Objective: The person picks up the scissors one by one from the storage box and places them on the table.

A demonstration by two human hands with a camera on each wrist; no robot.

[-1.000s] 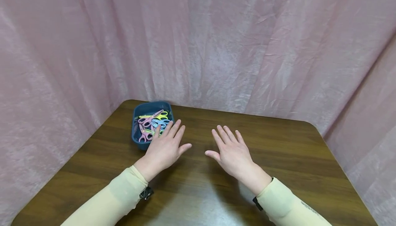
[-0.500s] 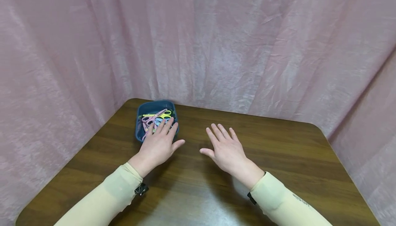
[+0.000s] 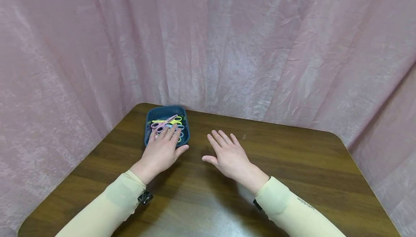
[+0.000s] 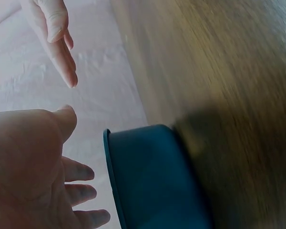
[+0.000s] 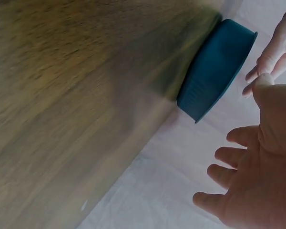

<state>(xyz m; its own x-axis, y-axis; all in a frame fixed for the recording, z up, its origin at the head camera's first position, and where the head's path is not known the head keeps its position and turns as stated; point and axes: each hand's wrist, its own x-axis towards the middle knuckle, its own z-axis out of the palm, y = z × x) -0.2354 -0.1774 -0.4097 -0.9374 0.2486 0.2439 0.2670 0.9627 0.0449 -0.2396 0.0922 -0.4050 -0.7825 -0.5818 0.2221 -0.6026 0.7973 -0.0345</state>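
Observation:
In the head view, a dark blue plastic bin stands at the table's back left. Several scissors lie jumbled in it, among them a pink pair and a yellow pair. My left hand, palm down with spread fingers, hovers at the bin's near edge and hides part of the contents. The left wrist view has the bin's outer wall beyond the fingers, apart from them. To the right of the bin, my right hand is held above the table, fingers extended, holding nothing.
The brown wooden table stretches to the right of the bin and in front of it. Pink curtains hang behind the table and along both sides. A small pale mark shows on the tabletop beyond the right hand.
Both hands have shifted left over the table, the left one further across the bin's near side. The head view has turned slightly left. The bin and scissors appear undisturbed.

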